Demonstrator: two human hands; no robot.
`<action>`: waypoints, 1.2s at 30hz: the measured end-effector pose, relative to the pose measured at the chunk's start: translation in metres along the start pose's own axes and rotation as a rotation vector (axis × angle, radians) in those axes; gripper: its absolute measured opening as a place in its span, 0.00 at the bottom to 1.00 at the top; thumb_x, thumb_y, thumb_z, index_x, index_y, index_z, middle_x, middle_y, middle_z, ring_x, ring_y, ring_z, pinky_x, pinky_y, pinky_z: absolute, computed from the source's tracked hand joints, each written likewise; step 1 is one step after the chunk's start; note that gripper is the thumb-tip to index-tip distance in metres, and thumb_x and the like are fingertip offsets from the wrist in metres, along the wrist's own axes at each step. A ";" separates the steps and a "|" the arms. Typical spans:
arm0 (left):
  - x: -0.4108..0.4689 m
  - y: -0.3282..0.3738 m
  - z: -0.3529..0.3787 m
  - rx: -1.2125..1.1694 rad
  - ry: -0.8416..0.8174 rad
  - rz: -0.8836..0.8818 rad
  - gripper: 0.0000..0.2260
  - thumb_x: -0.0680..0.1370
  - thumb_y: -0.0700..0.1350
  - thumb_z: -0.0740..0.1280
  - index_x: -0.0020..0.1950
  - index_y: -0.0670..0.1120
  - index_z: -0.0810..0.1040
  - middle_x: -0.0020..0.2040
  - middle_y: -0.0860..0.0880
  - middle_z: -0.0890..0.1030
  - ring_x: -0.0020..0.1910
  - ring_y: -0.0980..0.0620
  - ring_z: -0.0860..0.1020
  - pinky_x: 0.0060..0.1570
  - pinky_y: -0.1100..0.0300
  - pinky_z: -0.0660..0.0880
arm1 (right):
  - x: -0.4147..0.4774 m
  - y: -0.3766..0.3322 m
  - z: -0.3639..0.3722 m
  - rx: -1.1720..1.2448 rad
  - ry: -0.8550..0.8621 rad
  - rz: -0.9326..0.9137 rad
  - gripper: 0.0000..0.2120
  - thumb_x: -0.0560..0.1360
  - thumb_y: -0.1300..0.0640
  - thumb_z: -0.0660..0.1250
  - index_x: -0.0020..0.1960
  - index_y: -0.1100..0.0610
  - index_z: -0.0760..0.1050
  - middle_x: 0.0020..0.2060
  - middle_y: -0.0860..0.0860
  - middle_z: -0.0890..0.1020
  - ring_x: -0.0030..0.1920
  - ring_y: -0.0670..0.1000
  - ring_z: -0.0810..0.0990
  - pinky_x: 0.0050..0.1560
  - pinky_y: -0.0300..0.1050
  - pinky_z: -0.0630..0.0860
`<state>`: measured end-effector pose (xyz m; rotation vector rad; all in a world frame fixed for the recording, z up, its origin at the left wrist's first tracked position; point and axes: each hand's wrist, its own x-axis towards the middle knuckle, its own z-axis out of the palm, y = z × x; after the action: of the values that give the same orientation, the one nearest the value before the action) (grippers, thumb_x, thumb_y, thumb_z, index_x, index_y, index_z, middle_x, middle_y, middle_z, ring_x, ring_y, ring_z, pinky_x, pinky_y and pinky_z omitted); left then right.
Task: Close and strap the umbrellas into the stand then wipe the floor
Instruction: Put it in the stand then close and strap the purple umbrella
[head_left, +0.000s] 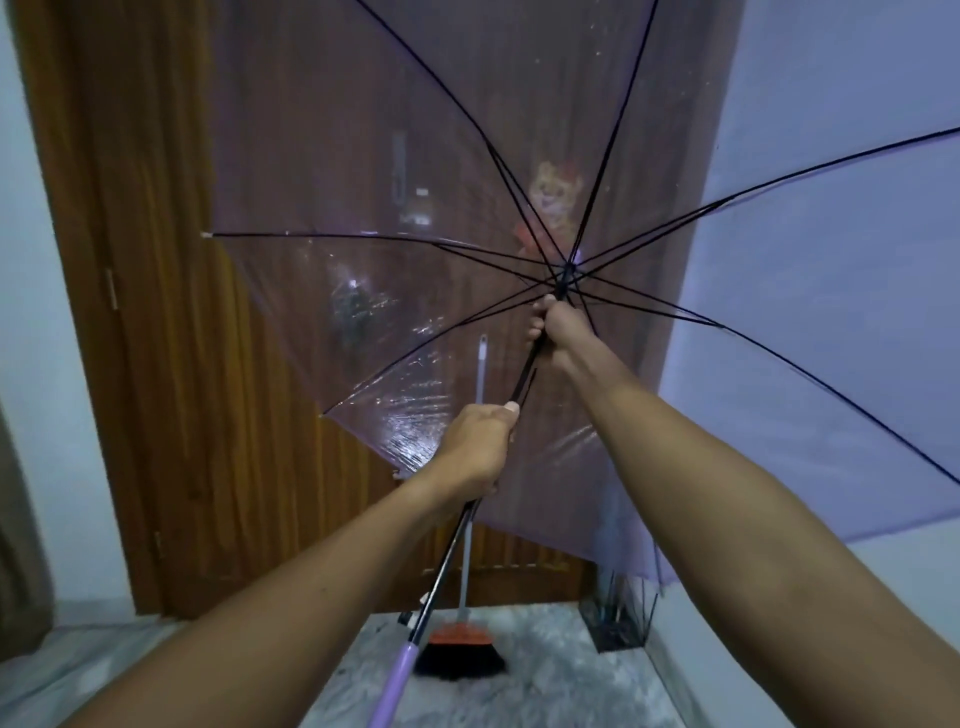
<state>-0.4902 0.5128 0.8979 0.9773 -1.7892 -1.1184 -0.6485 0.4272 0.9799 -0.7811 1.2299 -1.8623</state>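
A clear purple umbrella (779, 291) is open in front of me, its canopy wet with drops and its black ribs spread wide. My left hand (475, 449) grips the black shaft midway. My right hand (553, 330) grips the shaft higher up, just below the hub where the ribs meet. The shaft runs down to a lilac handle (392, 686) at the bottom of the view. A black wire umbrella stand (615, 621) sits on the floor in the corner at the right, below the canopy's edge.
A broom (462, 647) with an orange head, black bristles and a pale pole leans against the brown wooden door (171, 364) behind the umbrella. Grey marbled floor (561, 691) lies below. White walls stand at the left and the right.
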 end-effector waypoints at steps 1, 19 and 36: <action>0.008 0.001 0.007 -0.012 0.012 -0.002 0.22 0.84 0.50 0.57 0.30 0.47 0.65 0.17 0.55 0.64 0.19 0.50 0.64 0.22 0.65 0.59 | 0.008 -0.003 -0.003 0.002 -0.020 0.018 0.19 0.86 0.56 0.51 0.37 0.55 0.65 0.28 0.49 0.63 0.20 0.44 0.63 0.19 0.32 0.61; 0.096 0.021 0.041 -0.024 -0.081 0.022 0.20 0.83 0.50 0.59 0.31 0.46 0.71 0.22 0.49 0.66 0.21 0.49 0.64 0.26 0.61 0.61 | 0.053 0.000 -0.028 0.413 -0.216 0.198 0.21 0.86 0.52 0.49 0.35 0.55 0.60 0.17 0.47 0.57 0.14 0.44 0.54 0.13 0.32 0.49; 0.097 0.004 0.048 -0.169 -0.301 0.039 0.21 0.85 0.51 0.55 0.33 0.47 0.65 0.24 0.51 0.65 0.16 0.56 0.64 0.24 0.63 0.63 | 0.098 -0.065 -0.065 0.362 0.012 -0.053 0.21 0.86 0.55 0.49 0.34 0.54 0.59 0.18 0.46 0.57 0.15 0.44 0.53 0.16 0.33 0.48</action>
<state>-0.5720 0.4429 0.9089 0.6990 -1.9009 -1.4268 -0.7693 0.3913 1.0257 -0.6070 0.8495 -2.0567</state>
